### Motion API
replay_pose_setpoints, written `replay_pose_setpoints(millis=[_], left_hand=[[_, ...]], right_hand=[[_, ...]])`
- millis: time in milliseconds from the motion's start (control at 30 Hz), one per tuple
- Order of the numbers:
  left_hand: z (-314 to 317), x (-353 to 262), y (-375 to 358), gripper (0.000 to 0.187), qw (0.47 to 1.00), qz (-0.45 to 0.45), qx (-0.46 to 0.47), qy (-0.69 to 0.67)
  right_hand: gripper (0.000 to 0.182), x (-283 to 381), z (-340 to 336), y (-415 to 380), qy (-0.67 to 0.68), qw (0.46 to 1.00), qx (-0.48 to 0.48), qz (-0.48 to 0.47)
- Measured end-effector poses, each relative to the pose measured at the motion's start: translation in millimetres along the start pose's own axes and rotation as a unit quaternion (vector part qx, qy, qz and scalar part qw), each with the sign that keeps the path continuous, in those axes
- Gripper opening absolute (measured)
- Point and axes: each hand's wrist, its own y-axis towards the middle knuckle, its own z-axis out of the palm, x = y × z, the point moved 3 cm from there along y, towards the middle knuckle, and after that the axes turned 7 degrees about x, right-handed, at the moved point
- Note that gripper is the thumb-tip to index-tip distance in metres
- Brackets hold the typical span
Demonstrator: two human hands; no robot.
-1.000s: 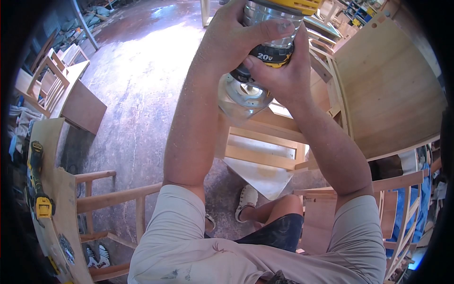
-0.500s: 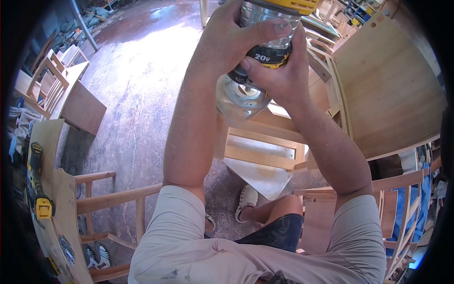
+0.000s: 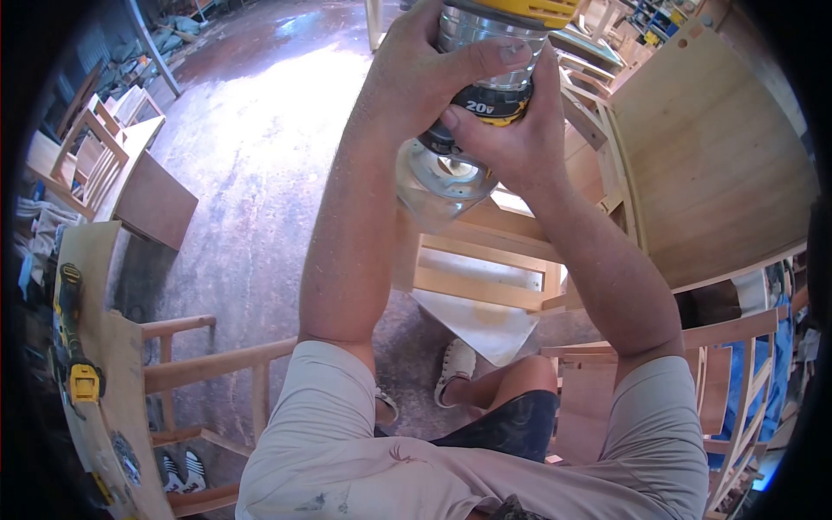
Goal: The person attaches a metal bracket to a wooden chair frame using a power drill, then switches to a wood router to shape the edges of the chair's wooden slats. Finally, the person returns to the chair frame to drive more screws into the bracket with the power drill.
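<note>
At the top centre, a yellow and black power tool point(image 3: 490, 100) with a silver body and "20V" marking is held upright between both hands. My left hand point(image 3: 425, 78) wraps round its left side, the thumb across the silver body. My right hand point(image 3: 520, 139) grips the other side, with its thumb on the lower black collar. Below the collar is the tool's clear base point(image 3: 446, 182), above a pale wooden frame point(image 3: 477, 243) with slats. What lies under the base is partly hidden by the hands and tool.
A large wooden panel point(image 3: 719, 156) stands at the right. At the left, a yellow and black cordless tool point(image 3: 84, 381) lies on a wooden board point(image 3: 100, 251). Wooden chair frames point(image 3: 217, 368) stand near both sides of the body. Slippers point(image 3: 184, 471) are at the lower left.
The surroundings at the left have shifted very slightly right in the view. Both hands keep their hold on the power tool, nearly unmoved.
</note>
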Motion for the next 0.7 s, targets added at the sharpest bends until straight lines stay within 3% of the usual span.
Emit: replay_pose_setpoints(millis=[133,267,367,433,500,700], left_hand=[[9.0,-11.1,-2.7,0.068,0.999,-0.031,-0.028,0.024],[4.6,-0.9,0.9,0.069,1.0,-0.005,0.006,-0.017],[6.7,-4.7,0.0,0.07,0.999,-0.033,-0.025,0.013],[3.3,1.6,3.1,0.071,1.0,0.005,0.011,-0.015],[1.6,4.1,2.6,0.071,1.0,0.003,0.01,-0.016],[3.9,2.2,2.8,0.071,1.0,-0.009,-0.004,-0.008]], right_hand=[[0.079,0.4,-1.0,0.0,0.024,0.999,0.008,0.02],[0.08,-0.8,-4.7,0.0,-0.035,0.999,0.003,0.01],[0.08,-1.8,-6.3,0.2,-0.07,0.998,-0.001,0.004],[0.08,-0.7,-6.9,0.5,-0.075,0.997,-0.003,0.007],[0.098,1.5,-6.3,1.4,-0.097,0.995,0.005,0.022],[0.099,-3.2,-6.9,0.3,-0.074,0.997,0.006,0.031]])
